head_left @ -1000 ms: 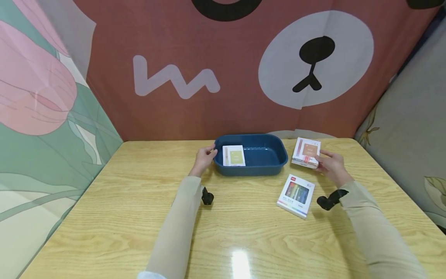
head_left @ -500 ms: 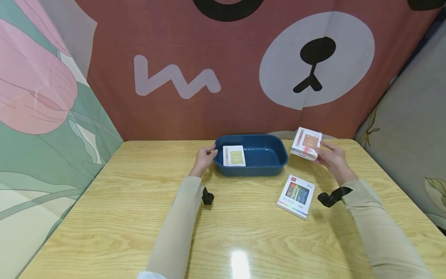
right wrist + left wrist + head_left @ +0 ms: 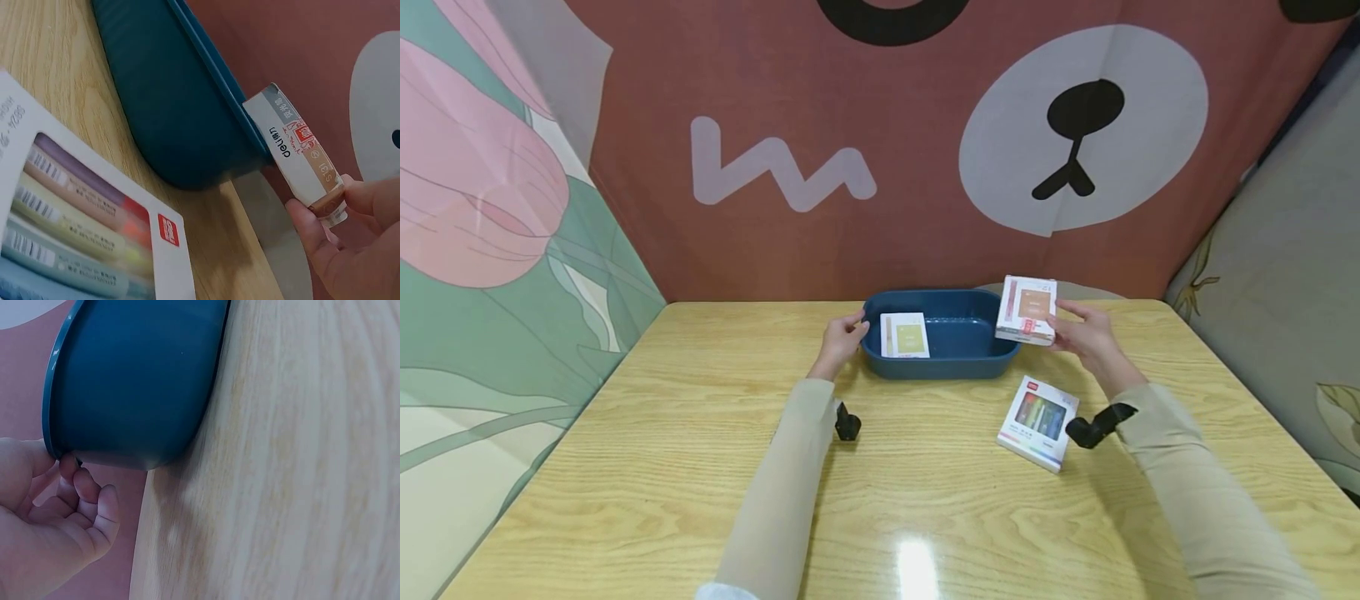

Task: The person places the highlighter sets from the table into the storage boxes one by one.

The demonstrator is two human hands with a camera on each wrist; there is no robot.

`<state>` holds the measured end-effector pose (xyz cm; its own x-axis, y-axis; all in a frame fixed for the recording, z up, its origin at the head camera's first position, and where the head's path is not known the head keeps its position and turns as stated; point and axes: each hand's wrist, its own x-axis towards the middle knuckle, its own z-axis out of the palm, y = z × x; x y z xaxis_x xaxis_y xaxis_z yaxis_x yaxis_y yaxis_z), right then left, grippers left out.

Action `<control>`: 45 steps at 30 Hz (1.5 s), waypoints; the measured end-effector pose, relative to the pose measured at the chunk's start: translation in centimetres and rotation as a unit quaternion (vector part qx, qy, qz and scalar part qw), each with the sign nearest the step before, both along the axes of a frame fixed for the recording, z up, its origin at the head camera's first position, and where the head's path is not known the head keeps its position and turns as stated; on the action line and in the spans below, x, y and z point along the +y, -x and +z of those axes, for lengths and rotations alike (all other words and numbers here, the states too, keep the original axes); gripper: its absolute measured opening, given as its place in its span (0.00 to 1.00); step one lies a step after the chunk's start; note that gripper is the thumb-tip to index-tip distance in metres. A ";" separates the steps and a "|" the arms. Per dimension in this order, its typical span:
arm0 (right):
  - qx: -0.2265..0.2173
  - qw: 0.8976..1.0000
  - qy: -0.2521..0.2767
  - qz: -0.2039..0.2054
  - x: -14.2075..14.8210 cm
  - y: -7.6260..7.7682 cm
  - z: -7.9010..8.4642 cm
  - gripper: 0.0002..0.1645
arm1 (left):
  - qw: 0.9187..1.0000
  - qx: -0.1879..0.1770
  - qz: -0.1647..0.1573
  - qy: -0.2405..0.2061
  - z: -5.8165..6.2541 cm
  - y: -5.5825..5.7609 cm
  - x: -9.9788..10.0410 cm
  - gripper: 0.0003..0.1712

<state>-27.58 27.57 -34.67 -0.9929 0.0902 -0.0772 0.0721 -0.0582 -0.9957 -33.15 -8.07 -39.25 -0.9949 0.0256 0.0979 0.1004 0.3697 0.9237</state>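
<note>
My left hand [image 3: 837, 344] pinches the left rim of a dark blue plastic basin [image 3: 955, 367]; in the left wrist view thumb and forefinger meet at the basin's edge. Inside the basin, on its left, lies a white box with a yellow-green square [image 3: 904, 335]. My right hand [image 3: 1092, 340] grips a small white box with an orange square [image 3: 1028, 307] by its right end, thumb on one face and fingers on the other. That box is held up at the basin's right rim, its left part overlapping the rim in the head view. The right wrist view shows "deli" printed on its side [image 3: 290, 147].
A white windowed box of coloured highlighters [image 3: 1039, 423] lies on the wooden table [image 3: 700, 467], just in front of the basin's right end. Behind the table's back edge hangs a reddish-brown cloth [image 3: 760, 250] with a bear face.
My right hand has lifted the box with the orange square off the table and carried it left to the basin's rim. The left hand, basin and highlighter box have stayed put.
</note>
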 end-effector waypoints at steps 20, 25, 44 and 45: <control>0.055 0.982 -0.179 -0.004 -4.1 1.2 0.2 0.27 | 1.000 -0.006 0.003 0.004 0.1 0.0 -0.2 0.21; 0.062 0.975 -0.214 -0.004 -5.1 1.3 0.3 0.25 | 1.000 -0.012 0.004 0.002 0.1 0.0 -0.1 0.21; 0.108 0.888 -0.447 0.023 -7.7 2.2 -0.5 0.20 | 1.000 -0.018 -0.001 0.002 0.4 -0.3 0.1 0.21; 0.106 0.886 -0.451 0.023 -7.7 2.2 -0.5 0.20 | 1.000 -0.019 -0.003 0.001 0.4 -0.3 0.1 0.22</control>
<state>-29.79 19.88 -35.20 -0.9805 -0.0207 0.1954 -0.1411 0.7659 -0.6273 -32.88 -8.01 -38.86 -0.9978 0.0309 0.0593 0.0666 0.3705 0.9264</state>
